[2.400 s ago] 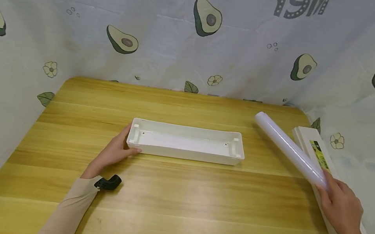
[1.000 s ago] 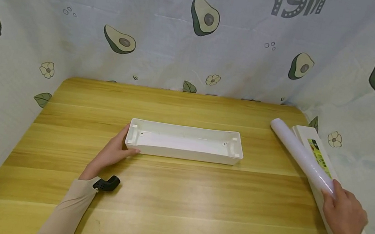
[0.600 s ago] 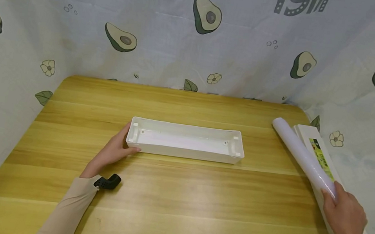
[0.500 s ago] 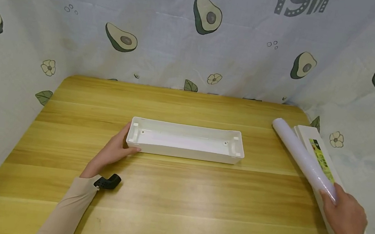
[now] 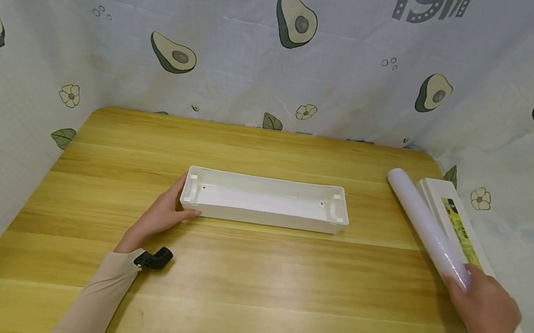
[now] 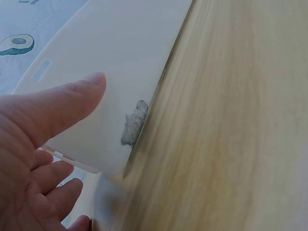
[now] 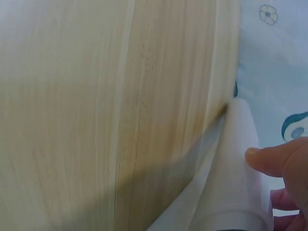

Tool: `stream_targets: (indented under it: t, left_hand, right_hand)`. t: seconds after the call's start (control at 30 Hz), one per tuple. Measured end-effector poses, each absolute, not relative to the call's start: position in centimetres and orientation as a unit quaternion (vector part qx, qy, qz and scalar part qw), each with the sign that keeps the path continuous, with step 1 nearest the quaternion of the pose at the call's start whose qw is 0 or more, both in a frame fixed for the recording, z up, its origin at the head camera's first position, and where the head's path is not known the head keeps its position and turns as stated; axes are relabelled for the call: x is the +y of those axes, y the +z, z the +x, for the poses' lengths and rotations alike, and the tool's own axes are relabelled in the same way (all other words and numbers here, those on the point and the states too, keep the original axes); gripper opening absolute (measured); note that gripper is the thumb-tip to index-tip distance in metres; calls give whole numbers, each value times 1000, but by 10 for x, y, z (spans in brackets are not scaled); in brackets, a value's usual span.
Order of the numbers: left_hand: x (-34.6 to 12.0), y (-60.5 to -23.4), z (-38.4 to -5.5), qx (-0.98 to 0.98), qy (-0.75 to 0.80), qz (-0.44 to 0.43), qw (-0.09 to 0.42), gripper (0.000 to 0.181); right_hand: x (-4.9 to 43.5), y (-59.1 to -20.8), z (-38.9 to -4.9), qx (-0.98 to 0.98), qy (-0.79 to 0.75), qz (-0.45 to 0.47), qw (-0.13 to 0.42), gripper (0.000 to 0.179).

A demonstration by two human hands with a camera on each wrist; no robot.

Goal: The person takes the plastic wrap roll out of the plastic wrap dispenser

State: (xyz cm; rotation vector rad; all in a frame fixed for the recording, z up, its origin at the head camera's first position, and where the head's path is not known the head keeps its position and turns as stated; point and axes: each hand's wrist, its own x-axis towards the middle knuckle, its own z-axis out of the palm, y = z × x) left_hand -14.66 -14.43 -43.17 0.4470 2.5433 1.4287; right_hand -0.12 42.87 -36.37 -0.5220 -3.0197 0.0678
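In the head view, a long white plastic box [image 5: 262, 218] sits open-topped at the middle of the table. My left hand [image 5: 162, 212] holds its left end, the thumb on the front wall and the other fingers round the far side. The left wrist view shows that thumb against the box wall [image 6: 120, 57], above a grey smudge. Over on the right, my right hand [image 5: 487, 305] grips the near end of a shiny, whitish roll of cling film [image 5: 426, 224]. The roll slants beside a long white lid-like piece [image 5: 471, 227] with a green-yellow label, partly covered by hand and roll.
The wooden table [image 5: 256, 289] has a rounded far edge against a hanging cloth [image 5: 230, 60] printed with avocados. The white labelled piece lies along the table's right edge. Each wrist carries a black camera mount [image 5: 153, 258].
My right hand has carried the cling film roll to the right, up to the labelled white piece. Just lately the roll's near end shifted slightly left. My left hand stays on the box.
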Motion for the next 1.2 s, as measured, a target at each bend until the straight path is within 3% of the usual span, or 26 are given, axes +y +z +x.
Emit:
stream_targets:
  t: [0.37,1.2]
  left_hand:
    - [-144,-432,-145,857,482,157,91,100]
    - [-143,-430,-145,859,480,151,94,99]
  right_hand:
    - [420,-370,-2,-986,40,-162,-13,57]
    - [425,-383,2,-991,38,-111,58,54]
